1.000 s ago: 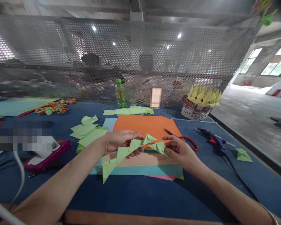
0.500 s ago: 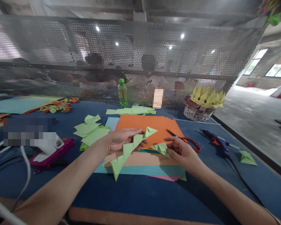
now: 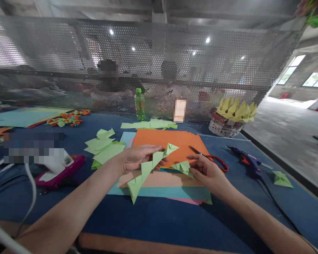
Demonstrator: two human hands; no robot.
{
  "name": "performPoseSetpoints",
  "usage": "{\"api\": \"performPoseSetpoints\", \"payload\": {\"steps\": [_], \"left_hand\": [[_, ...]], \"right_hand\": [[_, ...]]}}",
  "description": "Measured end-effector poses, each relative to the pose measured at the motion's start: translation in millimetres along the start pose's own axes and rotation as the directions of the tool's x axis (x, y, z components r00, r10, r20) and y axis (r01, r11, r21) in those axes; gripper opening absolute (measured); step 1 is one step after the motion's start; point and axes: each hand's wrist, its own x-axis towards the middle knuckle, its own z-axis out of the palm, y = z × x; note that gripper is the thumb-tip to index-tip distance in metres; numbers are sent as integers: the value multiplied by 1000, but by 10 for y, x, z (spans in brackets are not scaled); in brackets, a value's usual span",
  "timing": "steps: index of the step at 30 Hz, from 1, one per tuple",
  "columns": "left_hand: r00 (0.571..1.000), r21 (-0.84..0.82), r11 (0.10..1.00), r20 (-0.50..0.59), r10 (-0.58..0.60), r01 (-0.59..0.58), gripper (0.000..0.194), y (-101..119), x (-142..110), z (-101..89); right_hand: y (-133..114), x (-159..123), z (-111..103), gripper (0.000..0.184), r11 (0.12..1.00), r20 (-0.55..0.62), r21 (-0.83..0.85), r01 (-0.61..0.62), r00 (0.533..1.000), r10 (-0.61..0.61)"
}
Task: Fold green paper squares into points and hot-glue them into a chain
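My left hand [image 3: 137, 157] grips a chain of folded light-green paper triangles [image 3: 148, 169] that slants down to the left over a stack of coloured paper sheets [image 3: 172, 141]. My right hand [image 3: 205, 171] pinches a single folded green paper piece [image 3: 183, 167] just right of the chain's upper end. The two pieces are a short gap apart. Both hands hover above the orange top sheet on the blue table [image 3: 159, 218].
Red-handled scissors [image 3: 214, 159] and a blue glue gun [image 3: 247, 161] with a black cord lie to the right, with another folded green piece [image 3: 281, 179]. Loose green papers [image 3: 103, 148], a green bottle [image 3: 139, 104], a basket of yellow folds [image 3: 228, 120], a magenta device [image 3: 60, 169] and mesh screen surround.
My left hand lifted and tilted the green chain steeper, away from the single piece, which my right hand keeps low. The view shifted slightly.
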Motion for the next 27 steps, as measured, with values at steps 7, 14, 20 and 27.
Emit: {"api": "performPoseSetpoints", "payload": {"steps": [7,14,20,27], "left_hand": [[1000,-48,999,-17,-5,4,29,10,-14,20],[998,-169,986,-69,5,-17,32,7,-3,18],[993,-298,954,-116,4,-39,29,3,36,-17],[992,-364,929,-123,23,-66,25,-10,29,10]], "right_hand": [[4,3,6,38,1000,-3,4,13,1000,-13],[-3,6,2,38,1000,-8,9,10,1000,-10],[21,7,7,39,1000,2,25,0,1000,0],[-12,-3,12,39,1000,-1,18,-9,1000,9]]}}
